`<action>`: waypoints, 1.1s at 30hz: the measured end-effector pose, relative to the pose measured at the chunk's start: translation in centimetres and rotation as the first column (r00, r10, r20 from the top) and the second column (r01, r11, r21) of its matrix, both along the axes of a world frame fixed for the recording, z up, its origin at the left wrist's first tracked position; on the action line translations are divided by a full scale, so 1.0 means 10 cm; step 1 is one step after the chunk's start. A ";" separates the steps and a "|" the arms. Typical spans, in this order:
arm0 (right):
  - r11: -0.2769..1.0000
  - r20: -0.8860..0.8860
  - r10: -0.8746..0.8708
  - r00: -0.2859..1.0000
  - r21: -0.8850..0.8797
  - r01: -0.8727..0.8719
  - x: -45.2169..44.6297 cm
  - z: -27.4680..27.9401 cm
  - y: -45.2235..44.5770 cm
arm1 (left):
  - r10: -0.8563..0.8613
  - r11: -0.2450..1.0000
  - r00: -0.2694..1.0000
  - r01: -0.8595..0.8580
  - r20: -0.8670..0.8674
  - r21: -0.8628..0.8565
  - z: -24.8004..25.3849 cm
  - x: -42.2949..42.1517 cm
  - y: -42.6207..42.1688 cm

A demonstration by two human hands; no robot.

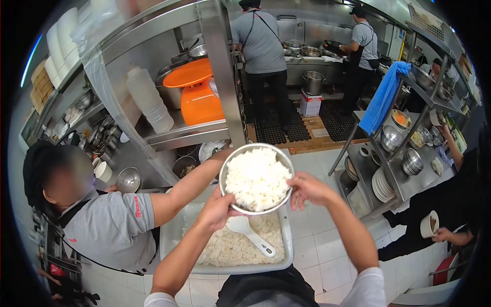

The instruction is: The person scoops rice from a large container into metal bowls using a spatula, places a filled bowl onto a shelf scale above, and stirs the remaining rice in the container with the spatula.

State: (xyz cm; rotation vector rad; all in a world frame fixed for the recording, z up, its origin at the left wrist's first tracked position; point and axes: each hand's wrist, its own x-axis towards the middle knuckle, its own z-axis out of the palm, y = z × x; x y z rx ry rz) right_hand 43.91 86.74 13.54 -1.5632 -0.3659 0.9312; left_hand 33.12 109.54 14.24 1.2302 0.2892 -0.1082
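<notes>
Between my two hands is a round metal bowl (290, 166) heaped with white rice (258, 179). My left hand (217, 209) grips its lower left rim, and my right hand (309, 189) holds the right rim with thumb and fingers. Below the bowl is a pale rectangular tub (289, 245) of rice, with a white rice paddle (253, 238) lying on top. A co-worker at the left stretches an arm (192, 192) towards the far left side of the bowl; that person's hand is mostly hidden behind it.
An orange scale (202, 102) and a plastic bottle (148, 100) stand on a metal shelf ahead left. Two people work at the back stoves. Shelving at the right carries a blue cloth (383, 97) and plates (382, 185). Another person at the right holds a white container (429, 224).
</notes>
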 end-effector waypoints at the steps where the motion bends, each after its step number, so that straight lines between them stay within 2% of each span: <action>1: 1.000 -0.007 -0.006 1.000 0.001 0.006 0.06 0.09 -0.05 | -0.006 1.000 1.000 0.006 -0.007 0.001 0.05 0.08 -0.05; 3: 1.000 -0.036 -0.002 0.999 0.002 0.002 0.17 0.37 -0.20 | -0.103 0.994 0.994 0.104 0.032 -0.025 0.20 0.27 -0.18; 8: 0.998 -0.055 -0.061 0.997 -0.035 0.059 0.49 0.77 -0.48 | -0.180 0.983 0.982 0.182 0.050 -0.037 0.53 0.67 -0.44; 10: 0.984 0.054 -0.146 0.988 -0.100 0.150 0.64 0.90 -0.54 | -0.175 0.983 0.982 0.178 0.069 -0.052 0.62 0.86 -0.52; 14: 0.968 0.118 -0.211 0.970 -0.113 0.224 1.02 1.26 -0.64 | -0.161 0.987 0.969 0.154 0.186 0.052 1.03 1.14 -0.65; 16: 0.974 0.115 -0.220 0.969 -0.033 0.225 1.37 1.42 -0.66 | -0.230 0.937 0.948 0.277 0.220 -0.211 1.21 1.26 -0.53; 18: 0.969 0.145 -0.244 0.959 -0.001 0.247 1.57 1.73 -0.56 | -0.023 0.988 0.961 0.064 0.275 -0.140 1.33 1.07 -0.59; 21: 0.962 0.184 -0.272 0.945 0.073 0.263 1.90 2.11 -0.21 | -0.086 0.996 0.951 0.075 0.299 0.046 1.08 0.81 -0.48; 23: 0.986 0.096 -0.160 0.982 0.059 0.155 2.24 2.32 0.11 | -0.006 0.993 0.955 -0.028 0.295 0.111 0.92 0.67 -0.42; 27: 0.989 0.081 -0.009 0.997 0.150 -0.003 2.40 2.56 0.87 | 0.065 0.974 0.951 -0.126 0.302 0.190 0.56 0.46 -0.30; 29: 0.982 0.033 0.033 0.999 0.185 -0.039 2.35 2.58 1.20 | 0.076 0.964 0.969 -0.132 0.233 0.232 0.40 0.26 -0.32; 31: 0.976 0.021 0.097 0.995 0.195 -0.099 2.38 2.54 1.52 | 0.086 0.961 0.991 -0.109 0.101 0.253 0.18 -0.01 -0.31; 33: 0.956 0.007 0.187 0.982 0.227 -0.184 2.37 2.49 1.76 | 0.169 0.958 0.984 -0.151 -0.053 0.245 -0.01 -0.32 -0.34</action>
